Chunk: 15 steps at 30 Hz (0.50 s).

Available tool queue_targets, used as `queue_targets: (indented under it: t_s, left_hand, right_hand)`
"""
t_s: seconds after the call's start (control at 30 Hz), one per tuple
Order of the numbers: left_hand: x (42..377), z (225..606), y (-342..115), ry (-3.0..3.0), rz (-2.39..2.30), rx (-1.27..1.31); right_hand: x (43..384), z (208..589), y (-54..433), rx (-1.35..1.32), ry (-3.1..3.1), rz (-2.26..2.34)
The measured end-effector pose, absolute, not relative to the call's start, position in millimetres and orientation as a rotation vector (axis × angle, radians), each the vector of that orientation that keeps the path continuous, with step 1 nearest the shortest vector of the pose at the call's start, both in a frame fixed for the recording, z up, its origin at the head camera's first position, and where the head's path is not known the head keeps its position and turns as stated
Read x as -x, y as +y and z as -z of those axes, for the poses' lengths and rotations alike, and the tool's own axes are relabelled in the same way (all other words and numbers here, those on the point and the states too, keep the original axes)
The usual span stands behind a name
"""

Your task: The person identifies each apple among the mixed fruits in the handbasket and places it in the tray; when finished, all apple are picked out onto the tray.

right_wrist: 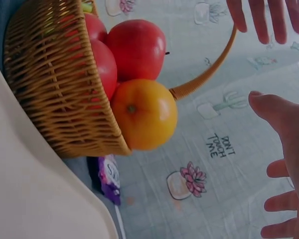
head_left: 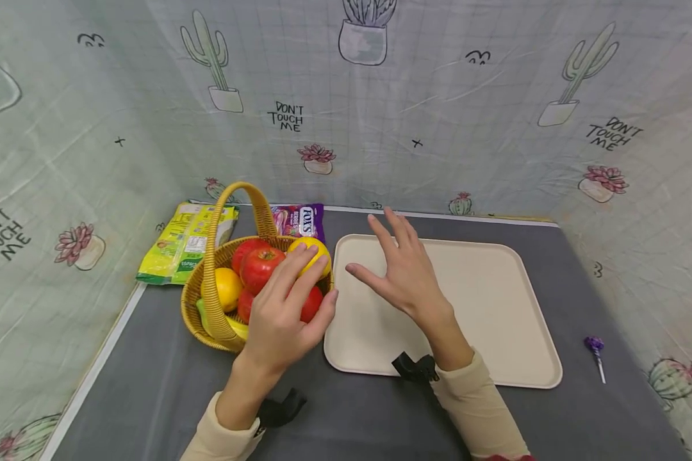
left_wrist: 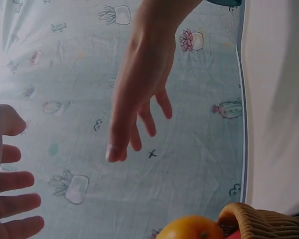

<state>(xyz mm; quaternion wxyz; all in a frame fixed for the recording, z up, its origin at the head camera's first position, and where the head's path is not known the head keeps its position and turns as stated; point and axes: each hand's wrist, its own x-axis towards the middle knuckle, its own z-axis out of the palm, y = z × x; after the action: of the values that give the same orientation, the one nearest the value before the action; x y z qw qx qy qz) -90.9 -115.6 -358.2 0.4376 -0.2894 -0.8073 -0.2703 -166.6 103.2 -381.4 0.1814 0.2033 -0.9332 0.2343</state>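
My left hand (head_left: pixel 285 314) is held over the front right of a wicker basket (head_left: pixel 193 314), fingers spread and nothing in them. Red apples (head_left: pixel 261 269), yellow-orange fruits (head_left: pixel 228 288) and a yellow banana-like fruit (head_left: pixel 238 329) fill the basket, partly hidden by this hand. Above the left side of a cream tray (head_left: pixel 484 307) my right hand (head_left: pixel 406 272) hovers with its fingers apart, also holding nothing. From the right wrist view, an orange fruit (right_wrist: pixel 145 114) sits at the basket's rim beside a red apple (right_wrist: pixel 137 50).
Behind the basket lie a yellow-green snack bag (head_left: pixel 184 243) and a purple candy bag (head_left: pixel 301 221). A purple lollipop (head_left: pixel 595 352) rests on the dark tabletop (head_left: pixel 346 422) right of the tray. Patterned sheeting (head_left: pixel 415 109) encloses the back and sides.
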Motion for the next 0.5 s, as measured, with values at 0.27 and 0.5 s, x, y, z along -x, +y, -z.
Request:
queue_targets:
  t_s: [0.27, 0.5]
  left_hand:
    - [80.0, 356.2, -124.5, -1.768, 0.671, 0.711]
    - [67.5, 361.4, -135.8, -1.586, 0.701, 0.575]
  right_hand:
    - [172.2, 383.0, 83.1, -0.614, -2.608, -0.721]
    - [171.2, 381.9, 62.9, -0.657, -2.635, -0.769]
